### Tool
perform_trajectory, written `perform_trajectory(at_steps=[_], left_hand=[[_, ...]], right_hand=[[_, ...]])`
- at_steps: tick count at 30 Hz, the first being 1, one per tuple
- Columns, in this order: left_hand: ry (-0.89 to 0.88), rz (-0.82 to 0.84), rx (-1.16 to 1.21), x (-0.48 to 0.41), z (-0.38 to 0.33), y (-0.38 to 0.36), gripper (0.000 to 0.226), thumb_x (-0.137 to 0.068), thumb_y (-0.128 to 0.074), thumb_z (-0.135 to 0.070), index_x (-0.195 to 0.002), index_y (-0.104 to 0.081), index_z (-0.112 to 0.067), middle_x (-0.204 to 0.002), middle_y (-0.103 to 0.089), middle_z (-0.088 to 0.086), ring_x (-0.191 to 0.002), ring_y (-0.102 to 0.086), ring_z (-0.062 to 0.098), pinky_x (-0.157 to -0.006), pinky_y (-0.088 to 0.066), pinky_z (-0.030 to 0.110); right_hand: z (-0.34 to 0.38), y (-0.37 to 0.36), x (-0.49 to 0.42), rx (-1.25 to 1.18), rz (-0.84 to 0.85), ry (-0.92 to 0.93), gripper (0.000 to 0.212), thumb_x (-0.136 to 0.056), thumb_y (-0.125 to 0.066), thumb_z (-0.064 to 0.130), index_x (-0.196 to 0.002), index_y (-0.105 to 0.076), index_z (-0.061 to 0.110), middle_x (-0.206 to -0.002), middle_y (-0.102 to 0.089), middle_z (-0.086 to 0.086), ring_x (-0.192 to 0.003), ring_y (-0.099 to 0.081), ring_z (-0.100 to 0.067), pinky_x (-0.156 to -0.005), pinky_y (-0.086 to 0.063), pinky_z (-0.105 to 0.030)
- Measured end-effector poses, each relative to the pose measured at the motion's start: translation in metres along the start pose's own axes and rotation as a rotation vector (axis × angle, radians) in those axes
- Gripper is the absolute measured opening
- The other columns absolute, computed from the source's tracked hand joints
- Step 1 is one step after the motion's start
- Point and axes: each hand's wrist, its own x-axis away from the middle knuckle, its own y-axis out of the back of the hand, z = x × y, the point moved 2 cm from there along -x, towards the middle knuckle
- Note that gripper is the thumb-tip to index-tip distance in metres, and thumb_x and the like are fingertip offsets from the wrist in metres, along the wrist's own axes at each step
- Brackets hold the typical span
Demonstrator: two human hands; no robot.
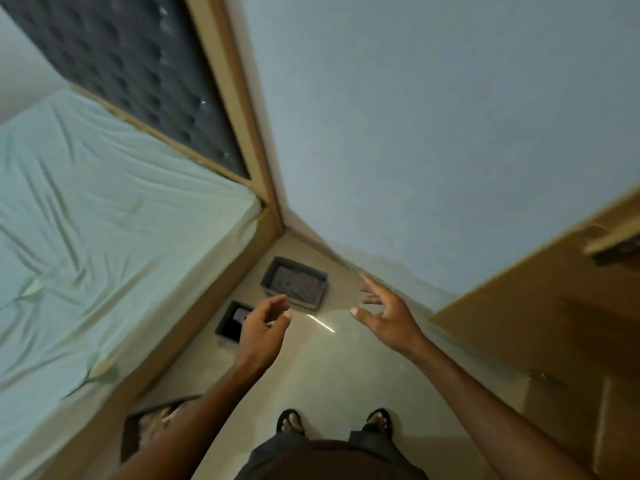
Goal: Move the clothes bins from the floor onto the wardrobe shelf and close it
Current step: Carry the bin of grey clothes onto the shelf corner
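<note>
Beside the bed (104, 220), three bins sit on the floor (329, 368). The near bin (145, 431) is partly behind the left forearm. The small bin (230, 323) is just past the left hand (265, 322), and the far bin (294, 285), holding folded cloth, is toward the corner. The left hand hovers loosely curled and holds nothing. The right hand (384, 313) is spread and empty. The wardrobe (554, 323) stands at right; I cannot make out its shelf. Seemingly no bin is up yet, so lifting, shelving and closing remain.
</note>
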Motion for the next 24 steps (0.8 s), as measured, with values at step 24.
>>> perform_trajectory(at_steps=[24], left_hand=[[0.681,-0.119,-0.008,-0.270,0.175,-0.022,0.043,-0.093,-0.055,-0.030,-0.135,-0.049,-0.025,-0.128,-0.058,-0.003,-0.108,-0.057,0.014,-0.095,-0.051,0.039]], right_hand=[[-0.101,-0.144,-0.406,0.521,0.629,-0.112,0.070,-0.085,-0.064,0.036,-0.147,-0.032,0.034,-0.141,-0.047,0.002,-0.125,-0.047,-0.013,-0.101,-0.044,-0.033]])
